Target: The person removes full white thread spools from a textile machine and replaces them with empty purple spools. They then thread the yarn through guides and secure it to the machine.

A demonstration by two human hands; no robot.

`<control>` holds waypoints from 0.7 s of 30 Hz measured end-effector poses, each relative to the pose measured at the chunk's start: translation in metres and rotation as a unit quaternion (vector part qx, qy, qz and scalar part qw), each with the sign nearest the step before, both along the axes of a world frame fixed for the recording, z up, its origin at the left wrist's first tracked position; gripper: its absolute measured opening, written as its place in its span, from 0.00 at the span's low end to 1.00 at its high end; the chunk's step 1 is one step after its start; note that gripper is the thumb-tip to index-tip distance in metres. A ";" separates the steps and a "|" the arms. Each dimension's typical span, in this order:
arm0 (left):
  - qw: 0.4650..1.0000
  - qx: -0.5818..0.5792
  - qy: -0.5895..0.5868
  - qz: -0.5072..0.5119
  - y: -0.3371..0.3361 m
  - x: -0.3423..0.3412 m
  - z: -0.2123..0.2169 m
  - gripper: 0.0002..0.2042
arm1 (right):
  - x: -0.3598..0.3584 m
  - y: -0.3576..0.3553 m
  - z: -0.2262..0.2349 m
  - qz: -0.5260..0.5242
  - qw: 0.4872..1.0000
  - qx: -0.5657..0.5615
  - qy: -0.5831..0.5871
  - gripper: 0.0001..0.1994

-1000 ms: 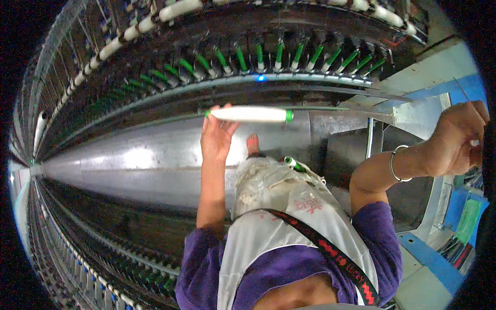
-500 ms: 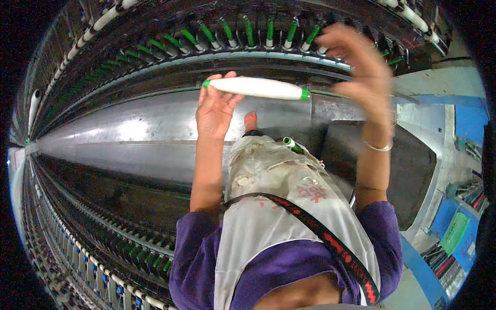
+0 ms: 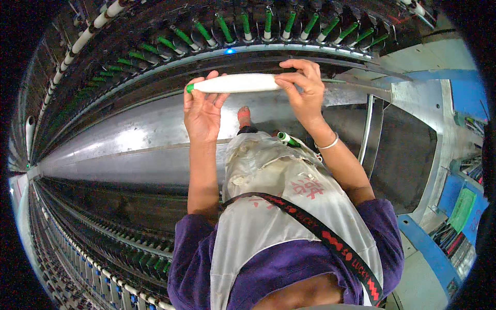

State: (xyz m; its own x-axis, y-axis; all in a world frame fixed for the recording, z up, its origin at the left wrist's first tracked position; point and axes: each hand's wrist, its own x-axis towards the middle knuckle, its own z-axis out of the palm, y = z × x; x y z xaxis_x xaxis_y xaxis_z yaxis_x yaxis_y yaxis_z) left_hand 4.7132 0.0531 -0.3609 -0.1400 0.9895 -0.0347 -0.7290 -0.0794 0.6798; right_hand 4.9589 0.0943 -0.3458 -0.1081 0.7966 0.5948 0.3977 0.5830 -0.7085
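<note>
A full yarn bobbin (image 3: 235, 83), wound with white yarn and slimmer towards its ends, lies level in front of me between both hands. My left hand (image 3: 203, 113) grips its green left tip between thumb and fingers, palm up. At the other end, my right hand (image 3: 306, 90) pinches the bobbin with thumb and fingers, hiding its green base. A green tube with a white end (image 3: 288, 139) sticks out at the top of my whitish apron (image 3: 294, 222). Beyond my hands, a row of mostly green bobbins (image 3: 245, 26) stands on the spinning machine's spindles.
A metal rail (image 3: 258, 49) with a small blue light (image 3: 230, 51) runs below the spindle row. Behind me stretches another spinning frame (image 3: 134, 253). The shiny metal floor (image 3: 134, 137) forms a long aisle leftwards. A dark panel (image 3: 405, 155) and blue cabinet (image 3: 467, 98) are at the right.
My right hand has come down and left from the spindle row and taken hold of the bobbin's right end. The bobbin and left hand have shifted slightly left.
</note>
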 end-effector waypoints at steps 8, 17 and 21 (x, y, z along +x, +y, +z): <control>0.991 -0.002 -0.062 0.121 0.002 0.013 -0.020 0.14 | 0.005 -0.053 -0.023 0.278 0.927 -0.086 -0.236 0.03; 0.983 -0.060 -0.074 -0.156 -0.020 0.116 0.012 0.10 | 0.067 -0.003 -0.108 0.336 0.683 -0.634 0.134 0.03; 0.883 0.007 -0.177 -0.435 -0.052 0.185 0.037 0.15 | 0.064 0.058 -0.074 0.492 0.745 -0.264 -0.365 0.11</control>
State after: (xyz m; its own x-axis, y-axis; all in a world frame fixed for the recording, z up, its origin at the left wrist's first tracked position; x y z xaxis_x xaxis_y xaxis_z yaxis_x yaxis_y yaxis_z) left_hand 4.8980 0.0010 -0.3243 0.6900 0.7183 0.0888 -0.6850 0.6084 0.4009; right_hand 5.0231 0.1524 -0.4199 -0.9355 0.2195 -0.2769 0.3532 0.5626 -0.7474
